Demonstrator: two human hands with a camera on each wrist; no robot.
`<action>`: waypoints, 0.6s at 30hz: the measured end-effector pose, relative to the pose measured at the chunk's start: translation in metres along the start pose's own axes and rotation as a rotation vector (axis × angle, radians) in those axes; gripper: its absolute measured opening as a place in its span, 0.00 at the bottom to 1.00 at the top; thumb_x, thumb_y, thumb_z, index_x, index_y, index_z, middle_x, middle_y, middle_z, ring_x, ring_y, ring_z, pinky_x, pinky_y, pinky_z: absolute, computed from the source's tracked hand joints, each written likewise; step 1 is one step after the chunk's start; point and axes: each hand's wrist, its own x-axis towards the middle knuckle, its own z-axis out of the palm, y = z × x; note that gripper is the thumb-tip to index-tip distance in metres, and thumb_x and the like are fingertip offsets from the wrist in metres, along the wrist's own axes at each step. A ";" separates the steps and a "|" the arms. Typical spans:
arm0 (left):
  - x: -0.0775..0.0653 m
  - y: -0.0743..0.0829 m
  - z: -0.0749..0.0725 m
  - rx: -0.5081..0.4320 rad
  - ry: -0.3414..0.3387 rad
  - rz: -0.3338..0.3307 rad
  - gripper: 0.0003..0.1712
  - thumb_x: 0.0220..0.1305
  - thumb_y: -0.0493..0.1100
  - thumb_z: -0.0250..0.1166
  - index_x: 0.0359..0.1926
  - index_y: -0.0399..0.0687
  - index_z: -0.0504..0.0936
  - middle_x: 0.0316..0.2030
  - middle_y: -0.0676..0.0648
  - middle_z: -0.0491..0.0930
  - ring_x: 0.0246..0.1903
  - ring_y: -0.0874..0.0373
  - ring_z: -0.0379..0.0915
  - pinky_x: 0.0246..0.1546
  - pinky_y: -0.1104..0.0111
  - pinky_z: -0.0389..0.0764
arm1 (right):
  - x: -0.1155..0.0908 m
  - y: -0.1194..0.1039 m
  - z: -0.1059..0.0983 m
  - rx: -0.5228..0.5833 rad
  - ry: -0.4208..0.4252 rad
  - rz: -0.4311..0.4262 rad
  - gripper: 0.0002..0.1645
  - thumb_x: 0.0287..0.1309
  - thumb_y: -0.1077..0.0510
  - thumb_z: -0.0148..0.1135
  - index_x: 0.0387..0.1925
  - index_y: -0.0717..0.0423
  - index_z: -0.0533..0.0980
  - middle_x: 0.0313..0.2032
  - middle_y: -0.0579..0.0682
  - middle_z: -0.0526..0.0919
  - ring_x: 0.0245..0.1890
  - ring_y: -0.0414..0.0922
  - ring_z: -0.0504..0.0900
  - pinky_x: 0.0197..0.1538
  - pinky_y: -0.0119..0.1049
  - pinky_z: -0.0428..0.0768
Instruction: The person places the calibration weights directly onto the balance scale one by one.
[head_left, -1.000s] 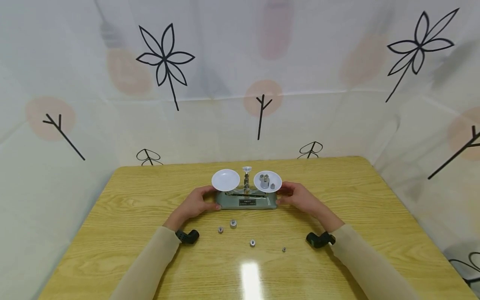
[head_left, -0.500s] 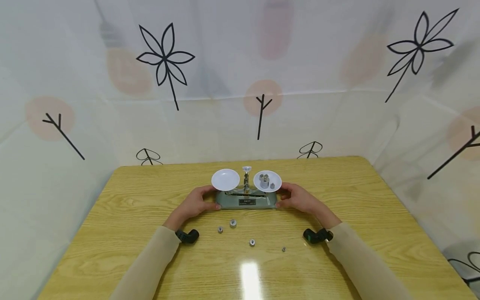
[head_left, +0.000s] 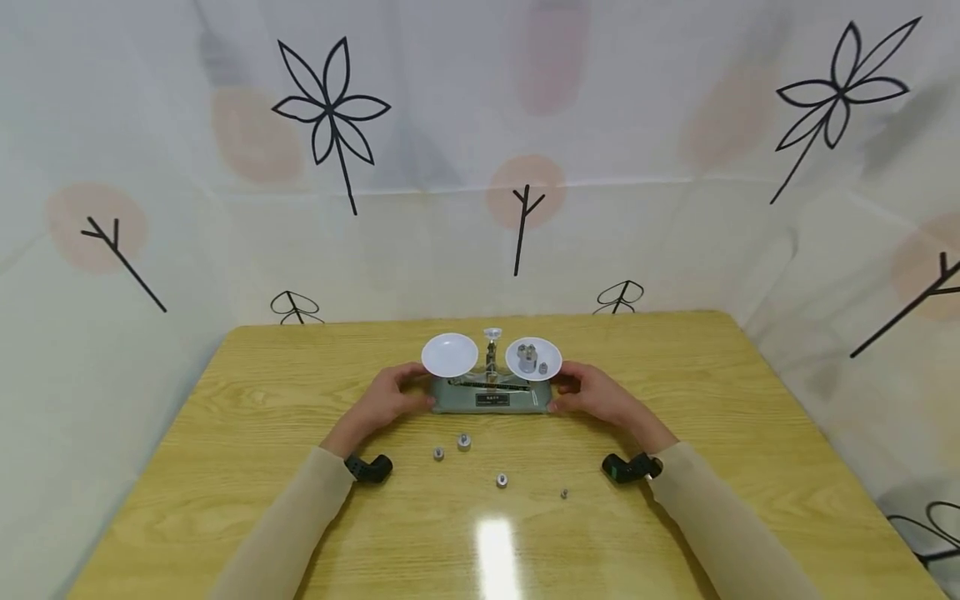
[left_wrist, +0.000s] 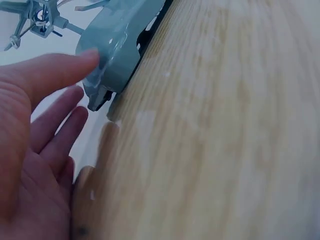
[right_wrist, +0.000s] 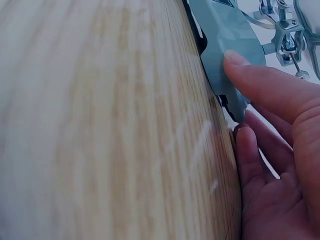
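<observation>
A grey-green balance scale (head_left: 491,406) stands on the table in the head view. Its left pan (head_left: 448,356) holds nothing, while several metal weights (head_left: 528,359) sit in the right pan (head_left: 554,357). My left hand (head_left: 384,398) is at the left end of the base. In the left wrist view its thumb (left_wrist: 60,71) lies at the base's end, with the other fingers loosely extended and apart from it. My right hand (head_left: 597,393) holds the right end, thumb (right_wrist: 245,67) on the front and fingers behind, partly hidden.
Several loose weights lie on the wooden table (head_left: 247,467) in front of the scale, among them a larger one (head_left: 464,442), a middling one (head_left: 502,481) and a tiny one (head_left: 564,494). A patterned cloth (head_left: 420,250) hangs behind the table.
The left thumb has slipped back from the front of the base to its end. The right forearm has shifted slightly inward. The head view has tilted a little; scale and weights stay put.
</observation>
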 end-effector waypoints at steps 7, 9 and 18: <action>0.002 0.008 -0.002 0.015 -0.008 0.007 0.30 0.57 0.33 0.73 0.61 0.34 0.77 0.59 0.37 0.77 0.64 0.42 0.66 0.66 0.46 0.64 | -0.002 0.002 0.000 0.005 -0.002 -0.012 0.41 0.53 0.61 0.75 0.67 0.66 0.69 0.64 0.63 0.72 0.64 0.59 0.71 0.66 0.52 0.69; 0.000 0.011 -0.002 -0.004 -0.032 0.010 0.30 0.58 0.31 0.72 0.62 0.31 0.76 0.59 0.35 0.76 0.64 0.39 0.67 0.65 0.45 0.65 | -0.003 0.003 -0.002 0.005 -0.004 -0.021 0.41 0.54 0.61 0.75 0.67 0.67 0.69 0.64 0.64 0.72 0.64 0.60 0.71 0.66 0.52 0.69; -0.025 0.044 -0.007 0.011 -0.108 -0.005 0.25 0.63 0.32 0.68 0.60 0.30 0.76 0.57 0.33 0.77 0.59 0.36 0.71 0.60 0.42 0.69 | -0.004 0.000 0.001 0.036 0.015 0.004 0.40 0.53 0.62 0.76 0.65 0.68 0.70 0.63 0.64 0.73 0.62 0.59 0.73 0.64 0.49 0.71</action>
